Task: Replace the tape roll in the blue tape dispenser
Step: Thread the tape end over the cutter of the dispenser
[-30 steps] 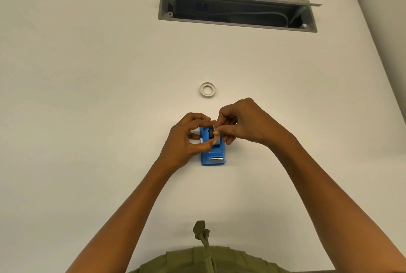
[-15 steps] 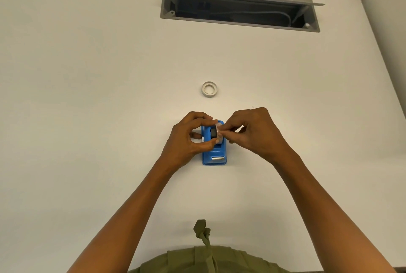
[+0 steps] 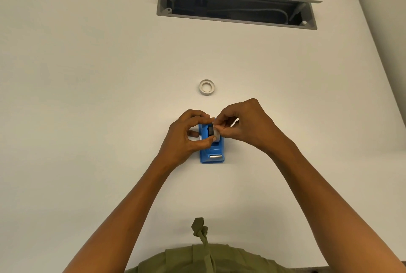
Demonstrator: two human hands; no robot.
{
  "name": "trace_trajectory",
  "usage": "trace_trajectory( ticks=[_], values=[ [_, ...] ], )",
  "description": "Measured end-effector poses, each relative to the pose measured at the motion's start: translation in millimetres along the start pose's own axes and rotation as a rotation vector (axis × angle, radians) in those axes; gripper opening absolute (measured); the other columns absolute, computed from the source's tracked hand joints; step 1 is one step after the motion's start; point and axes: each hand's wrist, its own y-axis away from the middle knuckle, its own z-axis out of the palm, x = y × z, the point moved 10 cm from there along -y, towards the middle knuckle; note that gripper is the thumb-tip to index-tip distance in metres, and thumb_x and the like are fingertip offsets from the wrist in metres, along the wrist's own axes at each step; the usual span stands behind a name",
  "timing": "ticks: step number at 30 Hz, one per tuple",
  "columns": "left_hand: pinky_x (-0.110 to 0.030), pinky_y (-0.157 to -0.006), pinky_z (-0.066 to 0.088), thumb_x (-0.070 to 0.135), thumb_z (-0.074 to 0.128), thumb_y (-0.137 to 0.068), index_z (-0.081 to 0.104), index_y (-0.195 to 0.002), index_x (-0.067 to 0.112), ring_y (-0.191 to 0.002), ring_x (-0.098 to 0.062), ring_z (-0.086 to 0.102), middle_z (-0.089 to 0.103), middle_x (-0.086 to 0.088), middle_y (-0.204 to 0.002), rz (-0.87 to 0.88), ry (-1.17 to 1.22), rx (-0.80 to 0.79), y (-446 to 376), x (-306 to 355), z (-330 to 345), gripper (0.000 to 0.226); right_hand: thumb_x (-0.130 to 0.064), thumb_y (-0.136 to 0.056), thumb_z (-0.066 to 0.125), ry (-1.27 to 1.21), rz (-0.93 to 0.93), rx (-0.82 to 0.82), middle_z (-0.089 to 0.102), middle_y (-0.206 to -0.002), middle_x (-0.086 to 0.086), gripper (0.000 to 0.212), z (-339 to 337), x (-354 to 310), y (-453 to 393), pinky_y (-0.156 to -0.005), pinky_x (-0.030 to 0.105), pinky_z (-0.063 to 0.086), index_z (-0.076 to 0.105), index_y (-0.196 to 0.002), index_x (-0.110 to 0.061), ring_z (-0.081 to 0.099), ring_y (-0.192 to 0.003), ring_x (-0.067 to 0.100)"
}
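Note:
The blue tape dispenser (image 3: 212,154) lies on the white table (image 3: 92,101), its metal cutter end toward me. Above its back half I hold a white tape roll (image 3: 217,136) with a black hub (image 3: 210,131) on its left. My left hand (image 3: 186,136) pinches hub and roll between forefinger and thumb from the left. My right hand (image 3: 246,123) pinches the roll's right side with its fingertips. Whether the roll sits in the dispenser's slot is hidden by my fingers. A second white ring (image 3: 207,87), a tape core or roll, lies flat a little farther back.
A grey cable tray opening (image 3: 237,5) with its flap raised is set into the table at the back. A partition wall (image 3: 388,57) bounds the table on the right. My olive garment (image 3: 204,257) shows at the near edge.
My right hand dipped down and right half a second ago and is now back up against the roll. The left hand, the dispenser and the ring have stayed where they were.

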Motion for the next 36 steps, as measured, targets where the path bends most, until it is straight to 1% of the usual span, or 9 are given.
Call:
trace_trajectory(
  ticks=[4,7,10,15,21,24,28,34,36],
  values=[
    [-0.011,-0.073,0.051,0.016,0.076,-0.071,0.058,-0.099,0.036,-0.095,-0.005,0.056,0.052,0.011,-0.107,-0.009,0.001,0.006,1,0,-1,0.039,-0.010,-0.076,0.069,0.005,0.017,0.007,0.070,-0.072,0.000,0.008,-1,1,-1,-0.059,0.003,0.045,0.073,-0.081,-0.014,0.059,-0.060,0.003],
    [-0.011,-0.073,0.051,0.016,0.076,-0.071,0.057,-0.098,0.040,-0.095,-0.003,0.056,0.052,0.014,-0.107,-0.007,0.008,-0.001,1,1,-1,0.040,-0.009,-0.074,0.069,-0.034,0.024,-0.001,0.072,-0.076,0.002,0.010,-3,1,2,-0.062,0.006,0.049,0.073,-0.083,-0.013,0.064,-0.066,0.008],
    [-0.012,-0.073,0.051,0.018,0.076,-0.072,0.058,-0.100,0.038,-0.097,-0.003,0.056,0.053,0.011,-0.108,-0.001,-0.001,-0.005,1,1,-1,0.039,-0.008,-0.069,0.071,-0.020,0.039,-0.042,0.072,-0.080,0.004,0.016,-1,0,5,-0.064,0.015,0.054,0.071,-0.084,-0.013,0.066,-0.071,0.011],
    [-0.010,-0.073,0.050,0.017,0.076,-0.071,0.059,-0.100,0.031,-0.095,-0.005,0.056,0.052,0.010,-0.108,-0.017,-0.010,-0.004,0,-1,-1,0.037,-0.004,-0.068,0.069,0.079,0.038,-0.056,0.072,-0.075,0.008,0.014,-1,-8,-2,-0.068,0.027,0.056,0.071,-0.081,-0.007,0.068,-0.071,0.020],
    [-0.010,-0.073,0.050,0.018,0.076,-0.072,0.060,-0.102,0.028,-0.094,-0.004,0.056,0.053,0.008,-0.109,-0.026,-0.018,0.000,1,-1,-1,0.035,-0.004,-0.073,0.067,0.114,0.011,-0.054,0.073,-0.077,0.010,0.011,-1,-11,-4,-0.072,0.034,0.057,0.072,-0.083,-0.006,0.068,-0.072,0.022],
    [-0.010,-0.073,0.050,0.018,0.076,-0.072,0.063,-0.103,0.022,-0.094,-0.005,0.056,0.053,0.007,-0.110,-0.038,-0.024,0.002,1,-2,-1,0.035,-0.008,-0.076,0.067,0.112,0.013,-0.047,0.073,-0.076,0.008,0.010,0,-8,-7,-0.072,0.033,0.057,0.073,-0.083,-0.008,0.067,-0.071,0.019],
    [-0.010,-0.074,0.050,0.018,0.075,-0.072,0.063,-0.104,0.022,-0.095,-0.004,0.056,0.053,0.005,-0.111,-0.025,-0.031,-0.005,1,-1,-1,0.035,-0.009,-0.072,0.070,0.009,0.043,-0.043,0.072,-0.075,0.002,0.009,-3,-2,0,-0.065,0.019,0.055,0.071,-0.080,-0.013,0.065,-0.068,0.009],
    [-0.011,-0.073,0.051,0.019,0.075,-0.072,0.064,-0.105,0.019,-0.096,-0.005,0.056,0.054,0.005,-0.112,-0.029,-0.042,-0.007,1,-1,-1,0.036,-0.006,-0.064,0.073,0.057,0.041,-0.065,0.071,-0.072,0.006,0.016,1,-5,-2,-0.065,0.028,0.057,0.069,-0.079,-0.010,0.067,-0.068,0.017],
    [-0.009,-0.073,0.050,0.020,0.075,-0.072,0.063,-0.104,0.020,-0.095,-0.004,0.056,0.053,0.006,-0.111,-0.031,-0.041,-0.004,1,-1,-1,0.035,-0.006,-0.064,0.073,0.051,0.044,-0.068,0.071,-0.072,0.005,0.017,1,-4,-2,-0.065,0.026,0.056,0.070,-0.080,-0.009,0.067,-0.068,0.017]
  ],
)
